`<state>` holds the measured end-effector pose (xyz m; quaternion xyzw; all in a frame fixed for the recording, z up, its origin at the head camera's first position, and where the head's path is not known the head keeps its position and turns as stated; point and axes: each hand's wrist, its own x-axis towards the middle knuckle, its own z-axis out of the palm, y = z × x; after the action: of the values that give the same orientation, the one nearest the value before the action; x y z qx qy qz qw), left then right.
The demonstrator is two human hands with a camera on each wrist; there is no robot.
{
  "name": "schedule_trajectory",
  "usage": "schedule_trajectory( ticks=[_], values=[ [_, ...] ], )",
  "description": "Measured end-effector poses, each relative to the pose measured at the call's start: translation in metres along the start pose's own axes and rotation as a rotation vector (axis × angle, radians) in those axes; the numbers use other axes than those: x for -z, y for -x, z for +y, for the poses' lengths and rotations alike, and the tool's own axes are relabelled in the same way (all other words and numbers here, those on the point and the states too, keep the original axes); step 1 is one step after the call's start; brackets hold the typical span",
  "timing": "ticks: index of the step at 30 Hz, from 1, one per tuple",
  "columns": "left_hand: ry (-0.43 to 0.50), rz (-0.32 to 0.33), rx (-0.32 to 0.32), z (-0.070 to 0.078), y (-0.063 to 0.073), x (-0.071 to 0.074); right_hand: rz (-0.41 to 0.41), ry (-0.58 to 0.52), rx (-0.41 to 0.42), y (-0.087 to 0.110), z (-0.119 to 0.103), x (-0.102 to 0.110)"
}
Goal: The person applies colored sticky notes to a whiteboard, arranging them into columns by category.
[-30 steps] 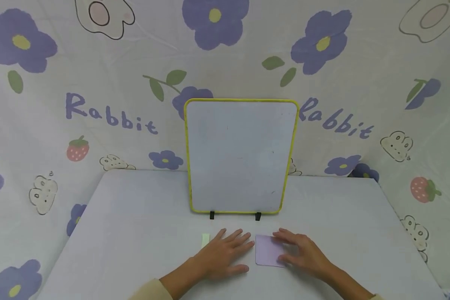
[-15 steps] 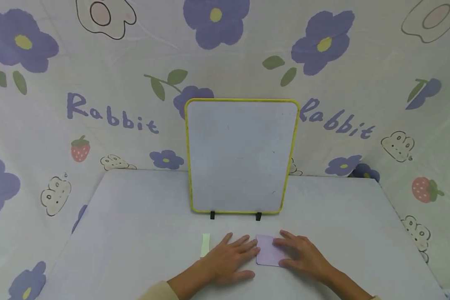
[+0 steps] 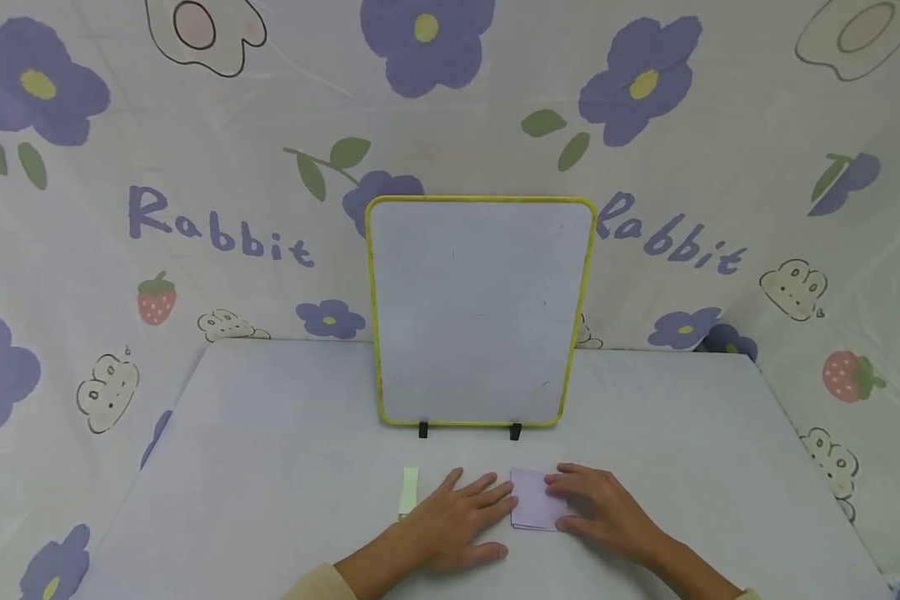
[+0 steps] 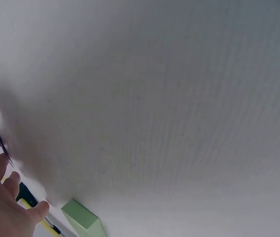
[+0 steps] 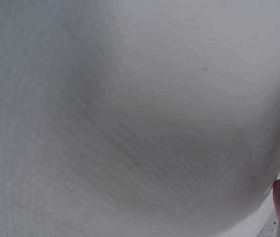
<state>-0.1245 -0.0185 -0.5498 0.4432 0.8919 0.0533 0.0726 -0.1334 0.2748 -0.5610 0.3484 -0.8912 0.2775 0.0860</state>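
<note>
Palm down, our left hand (image 3: 450,523) reaches in from the near side of the white table (image 3: 285,433), fingers spread and fairly straight, grasping nothing, some fingertips at the left edge of a purple paper square (image 3: 534,500). Our right hand (image 3: 607,510) arches over its right part, fingers bent and thumb at the near edge; we cannot tell whether it pinches the paper. The square lies well apart from the table's far edge, slightly nearer the right edge than the left. Its left side points toward that far edge, two layers show along its near side, and with the right part covered we cannot tell its long axis. Beside our left wrist, a pale green block (image 3: 409,490) runs lengthwise toward the yellow-framed whiteboard (image 3: 480,312).
</note>
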Motion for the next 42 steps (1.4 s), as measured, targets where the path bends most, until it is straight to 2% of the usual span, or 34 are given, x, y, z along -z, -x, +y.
schedule_trajectory(
  ticks=[10,18,23,29,34,42],
  values=[
    [0.028,-0.023,0.026,0.0,0.001,0.002,0.043,-0.011,0.045,-0.004,0.003,0.0],
    [0.003,-0.001,0.019,-0.001,0.002,0.004,0.045,-0.04,0.025,-0.007,0.002,0.002],
    [0.005,0.01,-0.006,-0.001,0.001,-0.001,0.038,-0.055,0.005,-0.008,0.003,0.002],
    [-0.008,0.009,0.005,0.002,-0.003,-0.005,0.022,-0.068,-0.01,-0.009,0.002,0.003],
    [-0.063,0.013,0.014,0.007,-0.004,-0.004,0.006,-0.075,-0.072,-0.01,0.001,0.002],
    [-0.106,0.012,0.039,0.01,-0.005,-0.004,0.064,0.001,-0.169,-0.01,-0.003,0.001]
  ],
)
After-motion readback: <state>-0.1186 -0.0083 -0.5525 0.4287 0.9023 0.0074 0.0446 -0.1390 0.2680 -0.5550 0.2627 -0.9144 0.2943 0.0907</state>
